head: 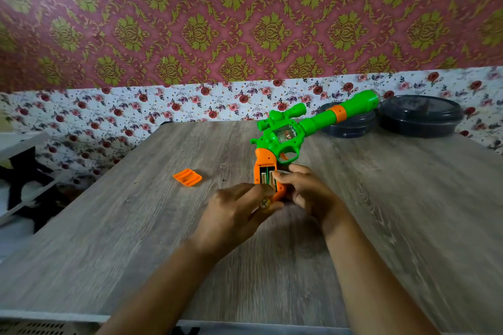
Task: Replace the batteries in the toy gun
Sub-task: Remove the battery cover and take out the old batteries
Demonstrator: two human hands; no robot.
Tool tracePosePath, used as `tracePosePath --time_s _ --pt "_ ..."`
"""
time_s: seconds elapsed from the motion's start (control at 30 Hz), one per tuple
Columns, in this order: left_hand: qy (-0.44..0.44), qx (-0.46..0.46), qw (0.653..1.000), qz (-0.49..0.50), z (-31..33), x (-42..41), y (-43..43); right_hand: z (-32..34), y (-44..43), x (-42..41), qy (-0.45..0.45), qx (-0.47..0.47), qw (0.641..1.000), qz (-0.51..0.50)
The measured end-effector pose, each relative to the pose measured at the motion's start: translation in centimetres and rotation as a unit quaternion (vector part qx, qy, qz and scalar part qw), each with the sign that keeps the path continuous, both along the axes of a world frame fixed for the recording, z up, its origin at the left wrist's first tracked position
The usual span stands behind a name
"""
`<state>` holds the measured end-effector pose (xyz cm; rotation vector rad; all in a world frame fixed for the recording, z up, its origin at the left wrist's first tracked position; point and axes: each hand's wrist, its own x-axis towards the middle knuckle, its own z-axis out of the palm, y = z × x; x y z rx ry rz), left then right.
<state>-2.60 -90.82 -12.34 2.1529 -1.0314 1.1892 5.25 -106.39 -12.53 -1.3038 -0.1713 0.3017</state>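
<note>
My left hand (239, 212) pinches a battery (264, 202) beside the grip; my right hand (304, 190) holds the toy gun (288, 139) mid-table, fingers in its open compartment (268, 178) — batteries partly swapped, I judge; the orange cover (187, 177) lies off leftward, unfitted.

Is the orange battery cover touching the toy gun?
Apart. The head view shows the orange battery cover lying alone on the table, with bare wood between it and the toy gun.

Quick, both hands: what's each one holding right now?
Left hand: closed on a battery beside the toy gun grip.
Right hand: holding the grip, thumb at the open compartment.
</note>
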Motion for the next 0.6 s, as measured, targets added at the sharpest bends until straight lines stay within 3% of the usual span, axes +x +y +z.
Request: tracePosePath --time_s 0.17,0.27,0.43,0.6 --pt "-0.093 0.159 0.983 -0.019 -0.7 -0.3 -0.2 -0.3 0.4 1.3 0.049 0.038 0.997 -0.048" --pt "-0.101 0.161 0.982 -0.014 -0.6 -0.3 -0.3 -0.6 0.2 1.7 0.069 0.09 0.992 -0.055" --pt "-0.119 0.176 0.977 -0.003 -0.6 -0.4 -0.4 -0.6 0.2 1.6 0.068 0.078 0.994 -0.043" --pt "-0.148 0.208 0.967 0.015 -0.5 -0.7 -0.6 -0.4 0.0 1.6 0.092 0.128 0.986 -0.058"
